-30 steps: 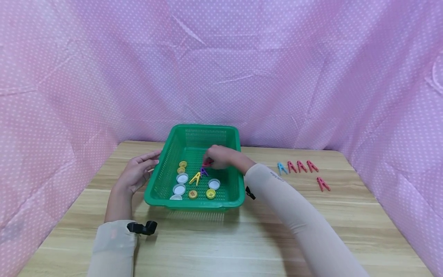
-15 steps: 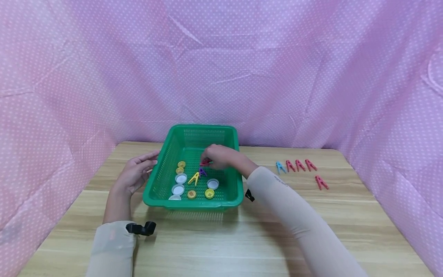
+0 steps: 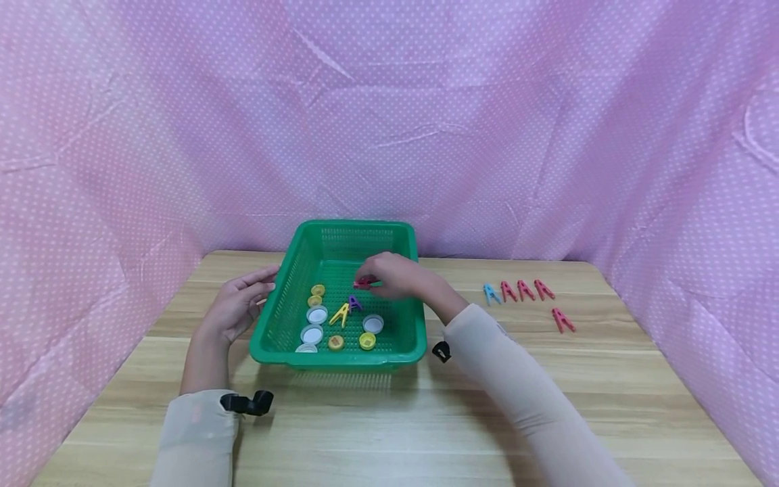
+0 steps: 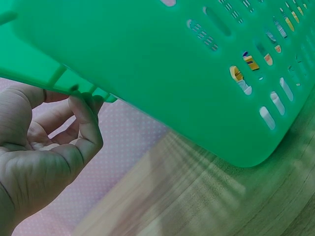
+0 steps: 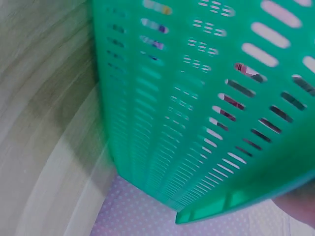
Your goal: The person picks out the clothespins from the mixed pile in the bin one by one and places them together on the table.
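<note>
A green plastic basket stands on the wooden table. My left hand grips its left rim; in the left wrist view the thumb and fingertips of that hand pinch the rim from outside. Inside the basket, my right hand pinches a red clothespin. Below it on the basket floor lie a purple clothespin and a yellow clothespin. In the right wrist view the basket wall hides most of the right hand.
White caps and yellow caps, several in all, lie around the basket floor. On the table to the right are a blue clothespin and several red clothespins. A pink dotted curtain hangs behind.
My right hand has lifted the red clothespin slightly, away from the purple one. The left hand keeps its hold on the rim, and the head view has shifted slightly.
</note>
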